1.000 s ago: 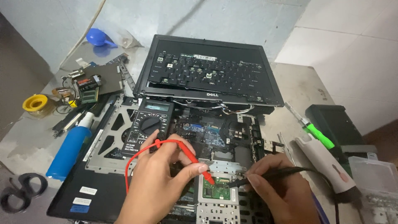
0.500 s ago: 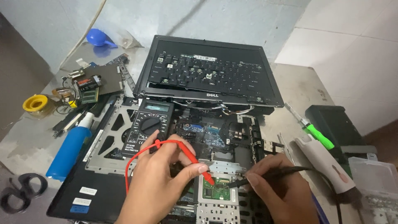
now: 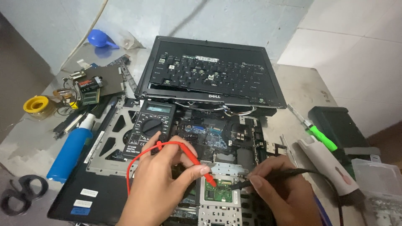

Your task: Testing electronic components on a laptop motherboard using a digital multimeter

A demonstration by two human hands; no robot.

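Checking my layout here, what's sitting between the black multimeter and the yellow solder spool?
In the head view, a blue bottle with a white cap lies between the multimeter and the solder spool, beside some dark tools.

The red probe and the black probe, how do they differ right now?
The red probe is in the left hand; the black probe is in the right hand. The red probe slants down to the right and the black probe lies nearly level, pointing left. The red lead loops back toward the black multimeter, while the black lead runs off to the right. Both tips are at the small green circuit board.
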